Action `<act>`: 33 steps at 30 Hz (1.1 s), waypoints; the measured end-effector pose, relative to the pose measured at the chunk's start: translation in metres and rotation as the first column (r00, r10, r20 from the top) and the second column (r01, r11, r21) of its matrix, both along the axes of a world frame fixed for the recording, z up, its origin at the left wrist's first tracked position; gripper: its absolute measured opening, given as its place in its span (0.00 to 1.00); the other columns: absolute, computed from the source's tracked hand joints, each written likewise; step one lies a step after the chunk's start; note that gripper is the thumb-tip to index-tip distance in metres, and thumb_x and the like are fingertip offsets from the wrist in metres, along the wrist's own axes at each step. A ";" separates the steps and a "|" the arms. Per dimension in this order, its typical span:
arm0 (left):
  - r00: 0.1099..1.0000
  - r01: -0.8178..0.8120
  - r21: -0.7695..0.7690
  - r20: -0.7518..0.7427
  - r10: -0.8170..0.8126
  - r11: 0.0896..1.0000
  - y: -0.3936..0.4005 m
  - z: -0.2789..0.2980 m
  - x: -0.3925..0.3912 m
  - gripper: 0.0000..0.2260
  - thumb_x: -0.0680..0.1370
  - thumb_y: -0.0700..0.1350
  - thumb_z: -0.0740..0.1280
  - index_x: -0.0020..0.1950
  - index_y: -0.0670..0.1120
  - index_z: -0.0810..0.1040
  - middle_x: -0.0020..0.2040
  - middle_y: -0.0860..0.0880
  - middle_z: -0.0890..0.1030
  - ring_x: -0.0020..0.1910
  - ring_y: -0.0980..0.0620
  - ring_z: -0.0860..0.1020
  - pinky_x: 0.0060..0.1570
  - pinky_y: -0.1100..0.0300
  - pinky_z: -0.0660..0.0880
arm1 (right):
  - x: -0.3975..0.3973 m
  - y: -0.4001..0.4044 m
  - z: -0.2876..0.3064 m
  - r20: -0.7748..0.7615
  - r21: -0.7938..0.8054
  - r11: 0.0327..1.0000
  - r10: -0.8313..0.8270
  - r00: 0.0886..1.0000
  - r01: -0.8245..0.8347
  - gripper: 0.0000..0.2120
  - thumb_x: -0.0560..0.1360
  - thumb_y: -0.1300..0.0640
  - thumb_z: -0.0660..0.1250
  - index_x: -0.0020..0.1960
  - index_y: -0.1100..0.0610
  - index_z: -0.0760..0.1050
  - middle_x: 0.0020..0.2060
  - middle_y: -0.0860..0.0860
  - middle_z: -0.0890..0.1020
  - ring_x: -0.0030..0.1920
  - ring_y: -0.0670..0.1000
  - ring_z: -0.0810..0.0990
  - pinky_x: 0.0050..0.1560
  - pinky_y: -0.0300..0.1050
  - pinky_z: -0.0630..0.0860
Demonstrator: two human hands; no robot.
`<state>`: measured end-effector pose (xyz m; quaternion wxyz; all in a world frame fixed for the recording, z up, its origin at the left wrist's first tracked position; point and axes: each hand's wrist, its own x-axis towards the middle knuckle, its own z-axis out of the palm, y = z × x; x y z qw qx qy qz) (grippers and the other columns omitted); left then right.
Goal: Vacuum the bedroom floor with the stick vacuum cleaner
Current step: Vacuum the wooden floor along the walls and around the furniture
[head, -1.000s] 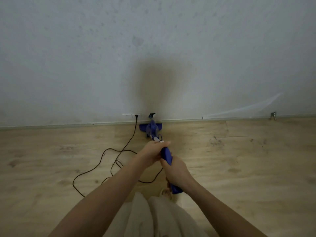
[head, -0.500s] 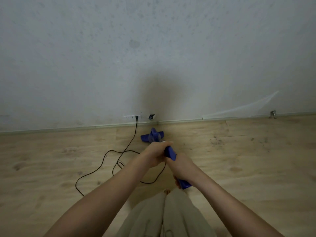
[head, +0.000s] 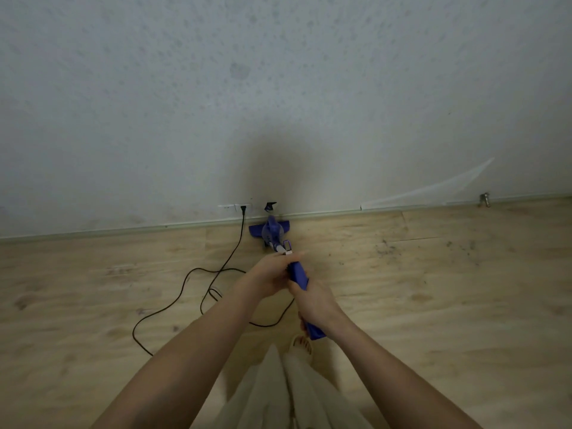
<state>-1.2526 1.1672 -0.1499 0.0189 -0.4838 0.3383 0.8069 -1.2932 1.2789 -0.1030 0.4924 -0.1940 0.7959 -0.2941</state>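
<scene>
Pale trousers (head: 297,394) and a slipper (head: 301,346) are nearest. The right hand (head: 315,300) grips the blue vacuum (head: 298,275) low on its handle. The left hand (head: 267,277) grips it higher up. A black cord (head: 185,281) loops over the wooden floor (head: 433,305) to a socket (head: 243,208). The vacuum's head (head: 270,229) sits by the wall (head: 278,88).

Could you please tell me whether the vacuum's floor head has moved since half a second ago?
Yes. The floor head has gone forward to the baseboard below the wall socket; earlier a strip of floor lay between them.
</scene>
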 end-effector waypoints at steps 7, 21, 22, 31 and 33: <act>0.999 0.054 -0.016 0.002 -0.054 0.998 0.003 -0.004 0.011 0.14 0.76 0.43 0.70 0.59 0.39 0.72 0.50 0.40 0.78 0.43 0.47 0.80 0.40 0.57 0.79 | 0.012 0.006 -0.006 -0.020 0.018 0.999 -0.042 0.999 0.042 0.08 0.80 0.52 0.60 0.52 0.58 0.69 0.32 0.50 0.73 0.25 0.47 0.71 0.18 0.33 0.65; 0.985 0.171 -0.034 0.026 -0.170 0.985 0.082 0.005 0.005 0.05 0.76 0.38 0.69 0.44 0.40 0.73 0.33 0.46 0.78 0.29 0.54 0.80 0.29 0.63 0.76 | 0.018 0.091 0.032 -0.099 0.101 0.991 -0.075 0.992 0.085 0.09 0.81 0.51 0.58 0.51 0.56 0.70 0.31 0.56 0.78 0.18 0.50 0.74 0.19 0.40 0.70; 0.983 0.182 -0.032 0.028 -0.181 0.983 0.084 0.004 0.007 0.05 0.76 0.38 0.69 0.44 0.40 0.73 0.36 0.45 0.78 0.33 0.52 0.80 0.32 0.61 0.77 | 0.022 0.093 0.032 -0.101 0.097 0.991 -0.087 0.991 0.096 0.09 0.81 0.51 0.58 0.51 0.56 0.71 0.31 0.56 0.79 0.19 0.50 0.75 0.20 0.40 0.70; 0.984 0.170 -0.061 0.062 -0.166 0.984 0.058 -0.009 0.025 0.04 0.78 0.39 0.67 0.48 0.39 0.73 0.42 0.42 0.77 0.39 0.48 0.79 0.38 0.59 0.79 | 0.040 0.063 -0.025 -0.136 0.039 0.989 -0.139 0.981 0.145 0.09 0.76 0.47 0.64 0.45 0.53 0.73 0.41 0.54 0.80 0.45 0.59 0.81 0.42 0.47 0.74; 0.987 0.142 -0.084 0.081 -0.135 0.986 0.054 -0.017 0.016 0.05 0.77 0.40 0.68 0.46 0.39 0.73 0.43 0.40 0.76 0.41 0.45 0.77 0.48 0.53 0.77 | 0.028 0.056 -0.033 -0.057 0.046 0.981 -0.184 0.981 0.187 0.11 0.75 0.47 0.66 0.40 0.52 0.70 0.39 0.55 0.79 0.42 0.59 0.80 0.43 0.50 0.75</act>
